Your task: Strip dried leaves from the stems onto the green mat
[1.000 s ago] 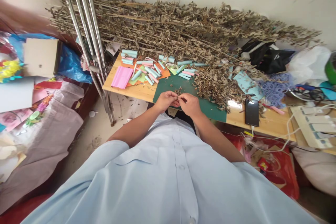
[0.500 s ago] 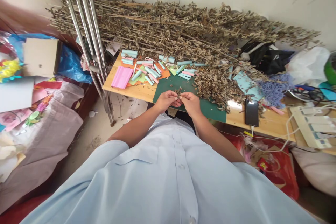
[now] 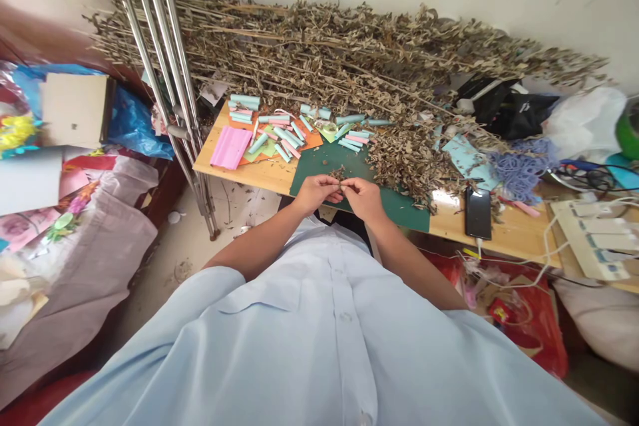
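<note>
Metal crutches (image 3: 158, 46) lean by the wooden table (image 3: 509, 239) (a black smartphone (image 3: 478, 213) lies on it).

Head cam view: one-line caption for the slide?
Left hand and right hand pinch a dried sprig over a green cutting mat, beside paper rolls on a wooden table.

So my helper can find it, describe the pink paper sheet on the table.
Find the wooden table under the dried leafy branches. Near its left end, beside the green cutting mat, lies a flat pink paper sheet. Unlike the thin rolled paper tubes around it, it is broad and unrolled.
</note>
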